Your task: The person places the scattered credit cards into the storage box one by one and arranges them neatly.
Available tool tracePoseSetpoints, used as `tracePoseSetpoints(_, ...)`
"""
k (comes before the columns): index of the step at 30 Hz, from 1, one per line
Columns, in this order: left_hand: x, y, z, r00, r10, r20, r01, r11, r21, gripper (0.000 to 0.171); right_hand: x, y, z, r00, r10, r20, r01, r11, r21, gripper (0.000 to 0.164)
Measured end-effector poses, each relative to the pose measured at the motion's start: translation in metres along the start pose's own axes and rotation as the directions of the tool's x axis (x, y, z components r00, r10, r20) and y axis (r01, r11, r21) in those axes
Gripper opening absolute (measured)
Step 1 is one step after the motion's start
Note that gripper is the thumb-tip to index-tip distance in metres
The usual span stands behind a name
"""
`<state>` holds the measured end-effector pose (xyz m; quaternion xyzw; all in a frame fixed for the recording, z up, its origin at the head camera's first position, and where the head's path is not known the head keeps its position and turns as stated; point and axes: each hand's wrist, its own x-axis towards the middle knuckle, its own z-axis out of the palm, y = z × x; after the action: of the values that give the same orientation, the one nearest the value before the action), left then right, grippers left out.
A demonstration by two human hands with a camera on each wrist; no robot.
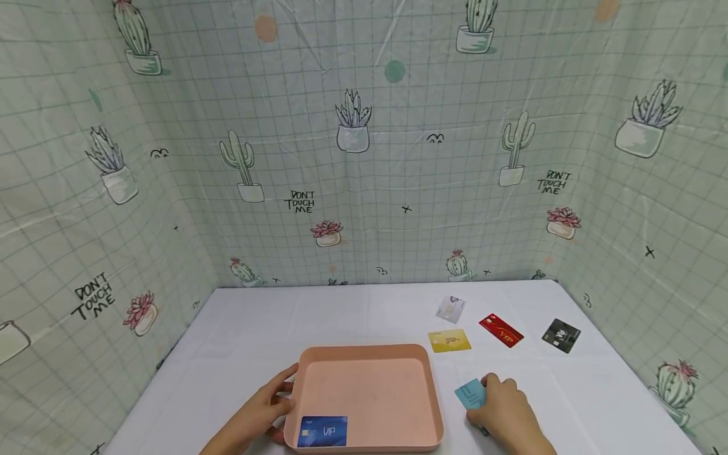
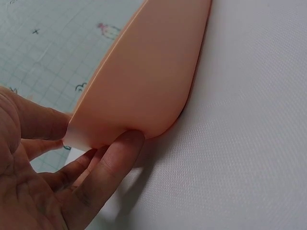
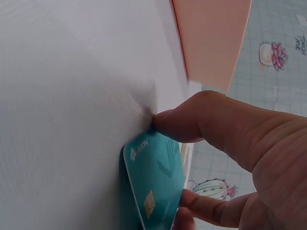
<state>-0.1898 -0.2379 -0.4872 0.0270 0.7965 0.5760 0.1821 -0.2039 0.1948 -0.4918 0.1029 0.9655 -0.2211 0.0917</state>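
Note:
The pink tray (image 1: 392, 404) lies on the white table in the head view, a blue VIP card (image 1: 323, 431) in its near left corner. At the tray's left side, my left hand (image 1: 263, 404) holds its wall. The left wrist view shows the thumb (image 2: 122, 153) against the wall's outer face. Right of the tray, my right hand (image 1: 506, 411) pinches a teal card (image 1: 471, 394) between thumb and fingers. In the right wrist view the card (image 3: 156, 177) stands tilted close over the tablecloth, a gold chip on its face.
Beyond the right hand lie a yellow card (image 1: 449, 340), a red VIP card (image 1: 501, 330), a black VIP card (image 1: 561, 335) and a silver-white card (image 1: 451, 309). A cactus-print cloth (image 1: 398, 170) walls the table at the back and both sides.

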Motion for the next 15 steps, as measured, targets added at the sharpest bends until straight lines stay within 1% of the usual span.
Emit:
tracePoseSetpoints(6, 0.0003, 0.0004, 0.0016, 1.000, -0.021, -0.015, 0.021, 1.000, 0.011, 0.073, -0.0016, 0.0000, 0.0018, 1.000, -0.017, 0.025, 0.017, 1.000, 0.016, 0.073)
tracePoseSetpoints(15, 0.0064, 0.0000, 0.0038, 0.995, -0.060, -0.079, 0.063, 0.997, 0.037, 0.069, 0.0013, 0.0006, -0.0008, 0.996, -0.087, 0.008, 0.088, 0.995, -0.039, 0.074)
